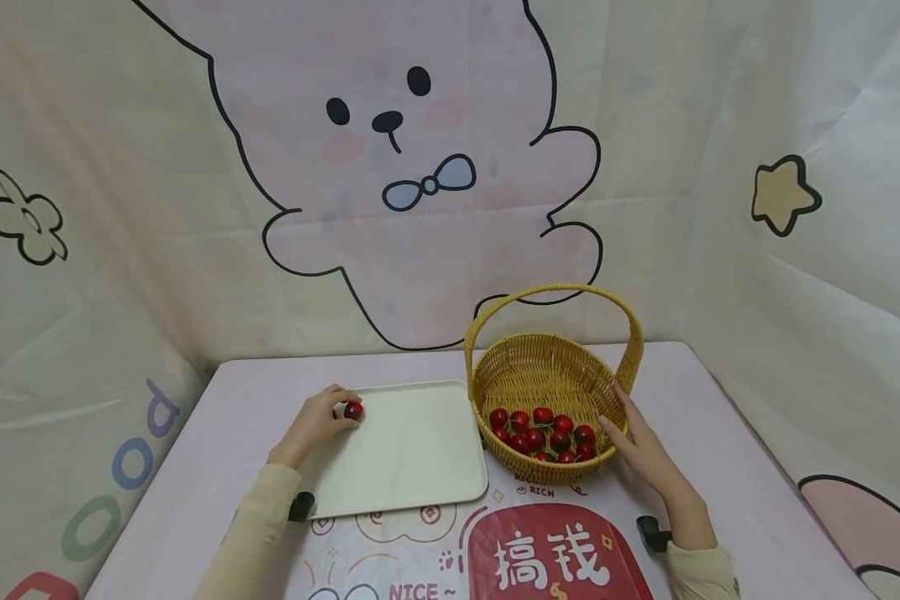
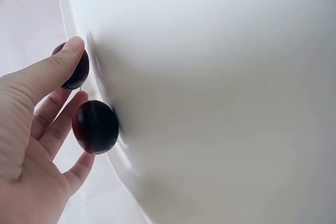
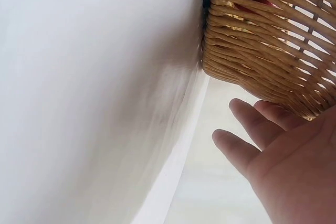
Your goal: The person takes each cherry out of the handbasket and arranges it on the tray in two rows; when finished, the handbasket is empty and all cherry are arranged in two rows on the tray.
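Observation:
My left hand [image 1: 320,423] is over the left edge of a white rectangular tray [image 1: 412,450], pinching a dark red cherry [image 1: 354,410]. Two cherries show in the left wrist view: an upper cherry [image 2: 79,72] under the thumb, and a lower cherry [image 2: 95,127] by the other fingers, close to the tray. Whether the lower one is held or touches the tray I cannot tell. On the right, a yellow-brown wicker basket [image 1: 543,358] contains several red cherries [image 1: 535,437]. My right hand [image 1: 642,446] holds its right rim, with fingers [image 3: 252,121] along the woven outside.
A tall arched handle [image 1: 551,288] rises over the basket, which stands close against the tray's right edge. Beneath them lies a pale printed tablecloth [image 1: 397,558] with a red patch [image 1: 555,550]. Printed fabric walls [image 1: 427,250] enclose the table's back and sides.

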Action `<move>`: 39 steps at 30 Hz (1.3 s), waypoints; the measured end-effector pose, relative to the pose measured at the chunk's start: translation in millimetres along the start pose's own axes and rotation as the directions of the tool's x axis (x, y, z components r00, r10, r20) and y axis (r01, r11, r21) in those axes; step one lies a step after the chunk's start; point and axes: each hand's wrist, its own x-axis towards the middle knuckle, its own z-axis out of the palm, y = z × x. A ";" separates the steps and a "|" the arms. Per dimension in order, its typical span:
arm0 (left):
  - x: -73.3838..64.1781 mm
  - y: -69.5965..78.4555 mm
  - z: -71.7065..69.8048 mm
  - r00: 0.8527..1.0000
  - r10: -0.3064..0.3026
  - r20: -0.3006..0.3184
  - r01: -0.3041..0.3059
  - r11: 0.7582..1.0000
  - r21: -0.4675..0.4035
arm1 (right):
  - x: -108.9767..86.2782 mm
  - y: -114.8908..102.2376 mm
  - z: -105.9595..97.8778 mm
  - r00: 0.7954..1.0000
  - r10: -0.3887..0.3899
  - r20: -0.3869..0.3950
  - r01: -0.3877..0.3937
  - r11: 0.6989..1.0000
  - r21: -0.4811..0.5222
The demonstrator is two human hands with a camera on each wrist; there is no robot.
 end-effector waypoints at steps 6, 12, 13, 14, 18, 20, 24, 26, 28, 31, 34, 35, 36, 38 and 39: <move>-1.1 -5.1 -0.4 1.000 -0.012 0.003 0.012 1.000 0.028 | 0.1 0.3 -0.1 1.000 -0.001 0.001 0.001 1.000 -0.001; -1.8 -5.5 -3.1 1.000 -0.024 0.008 0.024 0.999 0.030 | -0.2 0.1 0.0 1.000 -0.007 -0.002 0.007 1.000 0.003; -1.8 -5.8 -3.3 1.000 -0.027 0.011 0.026 0.999 0.027 | -0.2 0.1 -0.1 1.000 -0.007 -0.001 0.007 1.000 0.004; -1.8 -6.2 -3.4 0.999 -0.029 0.013 0.028 0.999 0.025 | -0.3 0.1 -0.1 1.000 -0.005 -0.001 0.005 1.000 0.003; -2.1 -8.4 -3.3 0.999 -0.034 0.022 0.034 0.999 0.026 | -0.3 -0.1 -0.1 1.000 -0.003 0.000 0.003 1.000 0.003; -2.3 -9.3 -3.3 0.999 -0.034 0.023 0.034 0.999 0.024 | -0.3 -0.3 -0.1 1.000 -0.005 0.001 0.005 1.000 0.005; -2.9 -10.6 -3.4 0.999 -0.028 0.024 0.028 0.999 0.019 | 0.0 -0.8 -0.2 1.000 -0.008 0.003 0.008 1.000 0.005; -3.3 -11.1 -3.4 0.999 -0.030 0.023 0.030 0.999 0.018 | 0.1 -1.0 -0.4 1.000 -0.008 0.002 0.008 1.000 0.004; -3.4 -11.9 -3.3 0.999 -0.034 0.022 0.034 0.999 0.014 | 0.3 -1.2 -0.5 1.000 -0.008 0.003 0.008 1.000 0.002; -3.6 -13.0 -3.0 0.999 -0.045 0.020 0.045 0.999 0.006 | 0.2 -1.1 -0.6 1.000 -0.012 0.001 0.012 1.000 0.001; -3.8 -13.9 -2.9 0.999 -0.051 0.018 0.051 0.999 -0.001 | 0.3 -1.1 -0.5 1.000 -0.015 0.000 0.015 1.000 0.000; -4.0 -14.0 -3.0 0.999 -0.051 0.017 0.051 0.999 -0.002 | 0.3 -1.1 -0.5 1.000 -0.015 0.000 0.015 1.000 -0.001; -4.2 -14.1 -3.1 0.998 -0.053 0.015 0.053 0.999 -0.003 | 0.3 -1.1 -0.6 1.000 -0.015 0.000 0.015 1.000 -0.002; -4.5 -13.8 -3.5 0.998 -0.054 0.014 0.054 0.998 -0.009 | 0.2 -1.2 -0.6 1.000 -0.014 0.000 0.014 1.000 -0.005; -4.6 -13.6 -3.7 0.998 -0.054 0.014 0.055 0.998 -0.009 | 0.2 -1.3 -0.7 1.000 -0.013 0.000 0.013 1.000 -0.007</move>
